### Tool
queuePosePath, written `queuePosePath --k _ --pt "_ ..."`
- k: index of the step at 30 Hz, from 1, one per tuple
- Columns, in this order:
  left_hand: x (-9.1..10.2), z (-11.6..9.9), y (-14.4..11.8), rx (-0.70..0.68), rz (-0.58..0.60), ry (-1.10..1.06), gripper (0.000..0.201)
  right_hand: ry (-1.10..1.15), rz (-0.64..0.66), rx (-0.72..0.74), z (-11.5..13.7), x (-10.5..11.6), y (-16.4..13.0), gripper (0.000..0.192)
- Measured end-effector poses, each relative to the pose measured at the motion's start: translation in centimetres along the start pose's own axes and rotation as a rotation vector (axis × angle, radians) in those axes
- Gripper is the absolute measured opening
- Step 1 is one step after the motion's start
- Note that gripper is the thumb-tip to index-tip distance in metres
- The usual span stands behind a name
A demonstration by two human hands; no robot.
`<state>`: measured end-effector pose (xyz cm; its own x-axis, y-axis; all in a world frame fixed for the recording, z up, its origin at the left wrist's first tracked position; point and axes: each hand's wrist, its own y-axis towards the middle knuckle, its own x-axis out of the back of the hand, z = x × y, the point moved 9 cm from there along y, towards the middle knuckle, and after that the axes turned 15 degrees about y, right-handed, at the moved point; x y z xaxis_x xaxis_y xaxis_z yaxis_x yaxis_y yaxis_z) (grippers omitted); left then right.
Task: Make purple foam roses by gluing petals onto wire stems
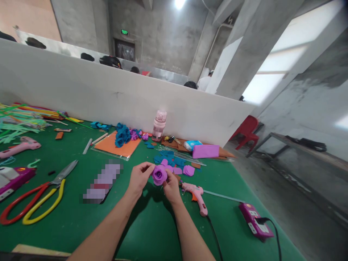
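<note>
Between my two hands is a purple craft rose [159, 175], its spiral of petals facing me. The fingers of my left hand [141, 177] pinch its left edge, and my right hand [172, 186] grips it from the right. One petal sticks up behind the bloom. Just past my hands lie loose purple petals [188, 170] and blue pieces [166, 158]. A pink hot glue gun [196, 195] rests right of my right hand, with a clear glue stick [224, 196] in its back end.
Red and yellow handled scissors [51, 194] and a pixelated flat object [102, 182] lie to the left. A purple power strip [256, 221] with a cord is at right. Finished-looking blue flowers [123, 135], a pink bottle [159, 126] and a white partition [114, 94] stand behind.
</note>
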<state>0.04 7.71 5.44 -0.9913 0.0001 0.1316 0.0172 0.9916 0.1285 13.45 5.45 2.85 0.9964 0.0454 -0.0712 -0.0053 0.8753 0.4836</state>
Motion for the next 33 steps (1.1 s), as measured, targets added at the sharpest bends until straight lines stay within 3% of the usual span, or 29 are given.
queuePosePath --k 7,13,20,27,33 --pt "0.6 -0.3 -0.1 -0.035 -0.067 -0.058 0.022 0.016 -0.037 -0.022 0.2 0.2 0.1 0.022" --pt "1.3 0.7 0.2 0.018 -0.129 -0.162 0.029 0.093 -0.216 -0.113 -1.0 1.8 0.0 0.023" --pt "-0.7 2.1 0.2 0.116 0.027 -0.012 0.028 0.329 -0.377 -0.25 -3.2 3.0 -0.4 0.025" --pt "-1.2 2.1 0.1 0.112 0.08 0.056 0.026 0.564 -0.385 -0.34 -3.5 2.2 -0.4 0.025" --pt "-2.3 2.2 -0.1 0.115 0.167 0.09 0.03 0.567 -0.356 -0.387 -3.8 1.5 -0.5 0.026"
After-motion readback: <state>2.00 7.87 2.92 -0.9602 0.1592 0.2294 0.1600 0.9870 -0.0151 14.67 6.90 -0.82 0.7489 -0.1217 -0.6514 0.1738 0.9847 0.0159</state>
